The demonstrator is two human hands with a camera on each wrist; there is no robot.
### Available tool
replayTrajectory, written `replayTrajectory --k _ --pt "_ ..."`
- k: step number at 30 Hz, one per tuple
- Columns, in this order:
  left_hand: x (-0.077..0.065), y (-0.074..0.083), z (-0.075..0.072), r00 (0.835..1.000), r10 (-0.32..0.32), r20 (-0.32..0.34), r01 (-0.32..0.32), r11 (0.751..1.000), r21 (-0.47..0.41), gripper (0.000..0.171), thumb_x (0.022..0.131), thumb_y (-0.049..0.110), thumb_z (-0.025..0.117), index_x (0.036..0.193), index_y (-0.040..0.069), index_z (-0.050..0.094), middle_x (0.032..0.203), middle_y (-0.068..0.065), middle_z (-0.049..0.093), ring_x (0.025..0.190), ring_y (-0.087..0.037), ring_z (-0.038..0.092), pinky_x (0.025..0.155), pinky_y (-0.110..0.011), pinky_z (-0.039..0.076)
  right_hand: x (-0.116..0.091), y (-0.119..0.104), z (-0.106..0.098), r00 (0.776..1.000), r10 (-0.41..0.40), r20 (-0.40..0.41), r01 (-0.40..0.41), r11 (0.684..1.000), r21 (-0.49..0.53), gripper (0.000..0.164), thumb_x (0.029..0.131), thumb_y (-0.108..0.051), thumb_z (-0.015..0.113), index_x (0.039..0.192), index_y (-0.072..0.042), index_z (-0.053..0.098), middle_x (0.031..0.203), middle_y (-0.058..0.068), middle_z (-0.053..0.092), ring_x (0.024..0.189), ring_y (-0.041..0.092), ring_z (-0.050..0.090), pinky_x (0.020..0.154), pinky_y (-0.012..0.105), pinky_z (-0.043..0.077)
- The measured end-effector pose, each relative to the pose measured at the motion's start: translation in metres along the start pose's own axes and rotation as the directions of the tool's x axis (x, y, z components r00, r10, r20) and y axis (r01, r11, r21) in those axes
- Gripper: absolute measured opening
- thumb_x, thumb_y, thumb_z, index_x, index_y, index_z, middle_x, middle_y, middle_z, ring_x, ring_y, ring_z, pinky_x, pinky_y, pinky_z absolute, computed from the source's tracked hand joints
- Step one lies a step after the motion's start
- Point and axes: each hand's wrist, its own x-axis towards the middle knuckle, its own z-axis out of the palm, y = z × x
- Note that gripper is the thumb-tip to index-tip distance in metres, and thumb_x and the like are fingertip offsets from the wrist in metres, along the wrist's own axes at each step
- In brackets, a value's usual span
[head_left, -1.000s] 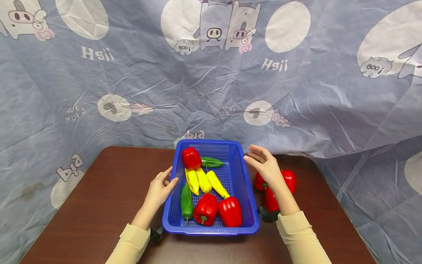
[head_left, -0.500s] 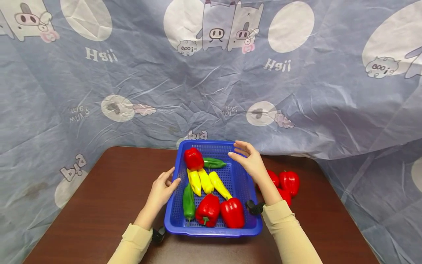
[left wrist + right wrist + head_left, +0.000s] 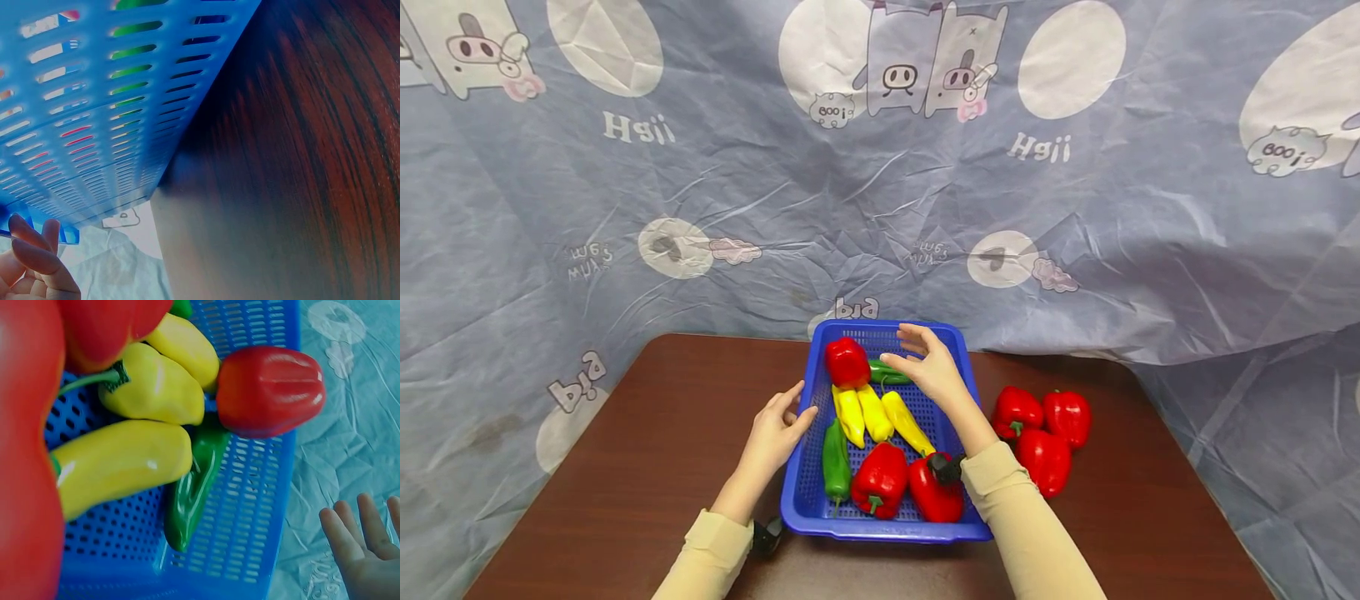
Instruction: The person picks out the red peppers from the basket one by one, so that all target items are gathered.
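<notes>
A blue perforated plastic basket [image 3: 880, 530] holds several red bell peppers, yellow peppers and green peppers. My left hand [image 3: 775, 429] is at its left rim, fingers loosely bent along the outside and thumb over the edge. In the left wrist view, the left fingers [image 3: 47, 262] show near the rim. Over the back right of the basket, my right hand [image 3: 928, 367] has spread fingers and nothing in them. Closest to it are a long green pepper [image 3: 887, 372], partly covered by the hand, and a yellow pepper [image 3: 906, 423]. A red bell pepper [image 3: 847, 362] lies in the back left corner.
Three red bell peppers, one of them a front pepper [image 3: 1045, 460], lie grouped on the brown table [image 3: 692, 408] right of the basket. A patterned grey-blue cloth [image 3: 820, 200] hangs behind the table. A black wrist camera [image 3: 943, 468] overlaps the basket's front right red pepper.
My right hand has moved left, from beside the basket's right rim to over its inside, uncovering the three red peppers on the table. My left hand has stayed at the left rim.
</notes>
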Motion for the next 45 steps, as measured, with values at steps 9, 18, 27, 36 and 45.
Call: replayTrajectory --k 9,18,27,36,45 --pt "0.001 0.003 0.002 1.0 0.004 0.004 -0.004 1.0 0.004 0.055 0.09 0.021 0.072 0.138 0.001 0.055 0.104 -0.013 0.065 0.07 -0.013 0.055 0.06 -0.021 0.045 0.011 0.005 0.023 1.0 0.005 0.004 -0.005 1.0 -0.02 0.072 0.086 -0.029 0.077 0.146 -0.01 0.042 0.149 0.012 0.046 0.139 0.032 0.043 0.114 0.049 0.035" --pt "0.002 0.006 0.005 1.0 0.004 0.018 -0.004 1.0 0.006 0.055 0.09 0.021 0.072 0.138 0.001 0.055 0.105 -0.013 0.064 0.071 -0.012 0.053 0.062 -0.021 0.044 0.021 0.011 0.035 0.999 0.047 0.021 -0.045 0.995 -0.091 0.077 0.084 -0.032 0.078 0.148 -0.012 0.04 0.151 0.012 0.043 0.138 0.035 0.043 0.108 0.052 0.041" --pt "0.003 0.005 0.004 1.0 0.018 0.011 -0.018 1.0 0.003 0.055 0.09 0.02 0.072 0.138 0.0 0.055 0.103 -0.013 0.065 0.07 -0.011 0.054 0.06 -0.021 0.045 0.034 0.016 0.044 0.996 0.066 0.064 -0.051 0.977 -0.208 0.081 0.084 -0.033 0.077 0.151 -0.011 0.038 0.154 0.012 0.04 0.138 0.038 0.042 0.108 0.053 0.041" --pt "0.001 0.002 0.004 1.0 0.017 0.006 -0.017 1.0 0.003 0.054 0.09 0.02 0.072 0.138 0.0 0.056 0.103 -0.012 0.064 0.069 -0.011 0.053 0.06 -0.02 0.045 0.042 0.02 0.05 0.992 0.068 0.11 -0.034 0.957 -0.287 0.082 0.083 -0.03 0.079 0.151 -0.009 0.038 0.154 0.015 0.04 0.138 0.038 0.042 0.111 0.052 0.038" --pt "-0.001 -0.002 0.002 1.0 -0.006 0.006 0.006 1.0 0.001 0.055 0.09 0.021 0.072 0.139 0.001 0.055 0.104 -0.012 0.065 0.069 -0.01 0.054 0.059 -0.02 0.046 0.045 0.023 0.057 0.982 0.081 0.17 -0.023 0.948 -0.317 0.078 0.086 -0.025 0.076 0.152 -0.011 0.037 0.156 0.015 0.037 0.139 0.039 0.041 0.111 0.055 0.035"
